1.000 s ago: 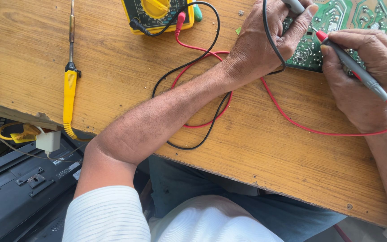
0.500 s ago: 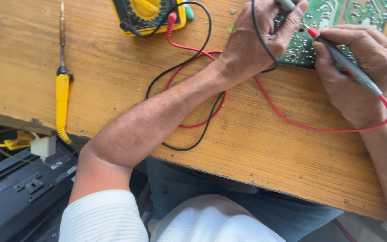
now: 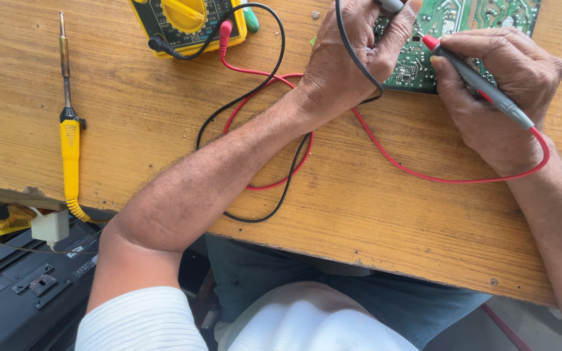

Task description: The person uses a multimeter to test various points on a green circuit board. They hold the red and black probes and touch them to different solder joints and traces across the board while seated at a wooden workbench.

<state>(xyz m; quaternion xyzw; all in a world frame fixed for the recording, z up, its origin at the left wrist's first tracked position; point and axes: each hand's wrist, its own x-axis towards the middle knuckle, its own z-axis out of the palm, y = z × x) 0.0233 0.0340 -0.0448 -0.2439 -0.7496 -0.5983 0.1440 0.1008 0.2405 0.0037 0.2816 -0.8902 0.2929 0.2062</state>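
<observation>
1. Here, the green circuit board [image 3: 463, 32] lies flat at the far edge of the wooden counter [image 3: 164, 143], partly cut off by the top of the view.
2. Right hand [image 3: 499, 97]: grip clamped on the red probe [image 3: 476, 81], held like a pen, its red-collared tip set down on the board's near left part.
3. Left hand [image 3: 352, 55]: grip closed around the black probe [image 3: 391, 5], only the grey butt end showing at the top edge; the hand rests on the board's left corner. Whether this tip touches the board I cannot tell.
4. Red lead [image 3: 424, 172] runs from the right hand's probe in a wide loop across the counter, under the left forearm, up to the yellow multimeter [image 3: 187, 23].
5. Black lead [image 3: 261, 130] drops from the left hand, loops near the counter's front edge, and also ends at the meter, crossing the red one.
6. Meter sits at the far edge, well left of the board.
7. Soldering iron [image 3: 67, 123], yellow handle, lies well apart at the left, tip pointing away, cord hanging over the front edge.
8. Below the edge: a white adapter [image 3: 50, 227] and a black case [image 3: 21, 292].
</observation>
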